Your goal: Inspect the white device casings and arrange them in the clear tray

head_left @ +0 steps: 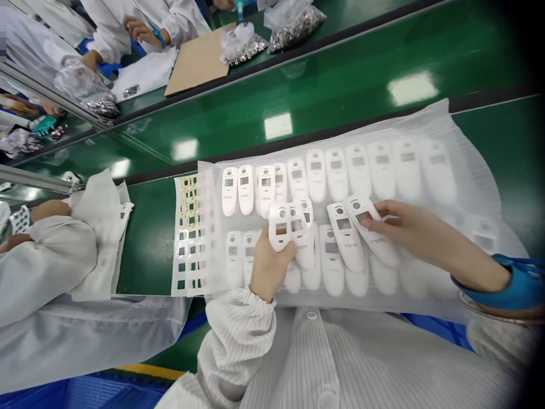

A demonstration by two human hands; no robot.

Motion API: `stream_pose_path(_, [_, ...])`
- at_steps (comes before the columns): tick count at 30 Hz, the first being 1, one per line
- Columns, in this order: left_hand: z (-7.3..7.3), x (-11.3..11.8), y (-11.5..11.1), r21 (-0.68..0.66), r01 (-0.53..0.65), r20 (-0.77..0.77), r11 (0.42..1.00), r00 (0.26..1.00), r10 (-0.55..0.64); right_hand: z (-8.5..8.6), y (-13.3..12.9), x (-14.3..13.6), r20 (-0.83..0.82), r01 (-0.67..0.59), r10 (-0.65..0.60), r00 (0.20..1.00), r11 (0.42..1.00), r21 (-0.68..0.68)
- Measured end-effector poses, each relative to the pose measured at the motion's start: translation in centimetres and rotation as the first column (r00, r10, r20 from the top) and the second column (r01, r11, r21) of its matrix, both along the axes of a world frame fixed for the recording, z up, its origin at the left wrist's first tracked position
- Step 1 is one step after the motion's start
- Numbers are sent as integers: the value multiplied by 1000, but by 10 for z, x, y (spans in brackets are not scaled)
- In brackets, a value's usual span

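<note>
My left hand (271, 262) is closed around the lower end of a white plastic device cover (279, 215), with skin showing through its window. More covers (305, 250) overlap just right of it; whether they too are in the hand I cannot tell. The fingers and thumb of my right hand (394, 220) pinch another white cover (381, 244) by its upper right edge. A similar cover (349, 244) lies tilted beside it. Beneath both hands, translucent foam sheeting (430, 122) carries two rows of these covers, the right-hand ones veiled by a layer of it.
Left of the foam lies a white sheet of cut-out stickers (180, 267). A co-worker's sleeve (63, 250) is close on the left. Across the green belt (340, 85) are bags of small metal parts (296, 28), cardboard (198, 59) and another person's hand (142, 31).
</note>
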State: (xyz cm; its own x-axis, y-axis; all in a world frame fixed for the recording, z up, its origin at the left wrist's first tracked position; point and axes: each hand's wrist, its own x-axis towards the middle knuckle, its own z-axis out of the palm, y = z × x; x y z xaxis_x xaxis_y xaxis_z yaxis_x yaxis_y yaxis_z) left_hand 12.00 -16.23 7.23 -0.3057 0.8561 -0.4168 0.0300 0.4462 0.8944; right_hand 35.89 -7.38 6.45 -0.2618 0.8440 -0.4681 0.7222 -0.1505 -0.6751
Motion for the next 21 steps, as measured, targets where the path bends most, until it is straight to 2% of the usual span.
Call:
stream_pose_path(3, [-5,-7,-3,-30,-44,-23,999,999,43,0,-4,12,-92,100,-113,989,986,-131])
stream_pose_path(6, [-4,-12,-5,-69,-109,120,992,986,117,-3,-10,21,-34,79,-83,996,991,-110])
stream_pose_path(8, [2,-12,-6,-98,-126,294,987,944,150,-3,-16,24,126,40,-46,991,998,46])
stream_pose_path(10, [9,-9,-6,-122,-114,473,986,867,159,0,-22,21,242,34,-98,965,966,256])
stream_pose_path(11, [13,-6,-5,-125,-101,557,987,816,154,4,-26,17,236,43,-124,964,946,320])
stream_pose_path(12, [16,-2,-5,-123,-85,634,989,760,144,8,-30,12,186,62,-129,974,942,329])
stream_pose_path(13, [19,2,-4,-116,-65,700,991,702,128,12,-33,5,92,72,-101,991,960,272])
stream_pose_path(15, [23,10,-2,-105,-18,796,994,598,94,21,-40,-13,-179,5,-1,984,1000,23])
stream_pose_path(17, [26,16,0,-119,48,837,992,542,74,26,-45,-33,-438,-143,29,899,963,-229])
stream_pose_path(19, [28,18,1,-152,93,837,984,541,78,28,-47,-49,-580,-213,-49,813,902,-376])
stream_pose_path(21, [31,16,2,-179,101,811,979,578,89,26,-47,-58,-614,-179,-155,774,876,-448])
